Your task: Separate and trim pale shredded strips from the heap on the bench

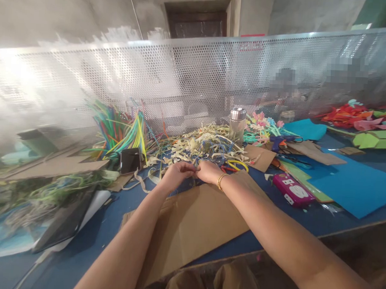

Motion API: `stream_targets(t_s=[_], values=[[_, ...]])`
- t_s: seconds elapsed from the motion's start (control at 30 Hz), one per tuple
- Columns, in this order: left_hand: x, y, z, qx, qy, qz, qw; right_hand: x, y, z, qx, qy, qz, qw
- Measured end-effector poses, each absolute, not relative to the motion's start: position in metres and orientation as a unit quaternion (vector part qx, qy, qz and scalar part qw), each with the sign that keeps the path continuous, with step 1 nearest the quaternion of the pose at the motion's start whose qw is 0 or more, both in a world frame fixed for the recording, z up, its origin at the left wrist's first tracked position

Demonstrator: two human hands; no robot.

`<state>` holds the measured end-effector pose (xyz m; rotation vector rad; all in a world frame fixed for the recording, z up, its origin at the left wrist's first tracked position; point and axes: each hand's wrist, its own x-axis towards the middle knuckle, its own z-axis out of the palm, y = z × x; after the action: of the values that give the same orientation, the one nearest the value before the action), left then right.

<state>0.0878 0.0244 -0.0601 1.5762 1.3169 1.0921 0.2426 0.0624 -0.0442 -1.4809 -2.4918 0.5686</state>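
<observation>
My left hand [179,173] and my right hand [208,171] meet fingertip to fingertip above the far edge of a brown cardboard sheet [199,223]. Both are closed in a pinch; whatever is between the fingers is too small to make out. A gold bracelet [221,182] circles my right wrist. Just beyond the hands lies a tangled heap of pale, yellowish strips [206,141]. Yellow-handled scissors or a similar tool [237,165] rest to the right of my right hand.
A bottle [237,125] stands behind the heap. Left are a black phone [131,160], coloured stems [117,130] and greenish strands [59,198]. Right are a purple case [292,190], blue sheets [354,181] and red pieces [347,116]. A perforated metal screen [196,76] runs along the back.
</observation>
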Motion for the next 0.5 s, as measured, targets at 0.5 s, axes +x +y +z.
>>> stream_targets(t_s=[0.5], values=[[0.086, 0.031, -0.075, 0.628, 0.585, 0.403, 0.318, 0.263, 0.059, -0.015, -0.503, -0.846, 0.073, 0.162]])
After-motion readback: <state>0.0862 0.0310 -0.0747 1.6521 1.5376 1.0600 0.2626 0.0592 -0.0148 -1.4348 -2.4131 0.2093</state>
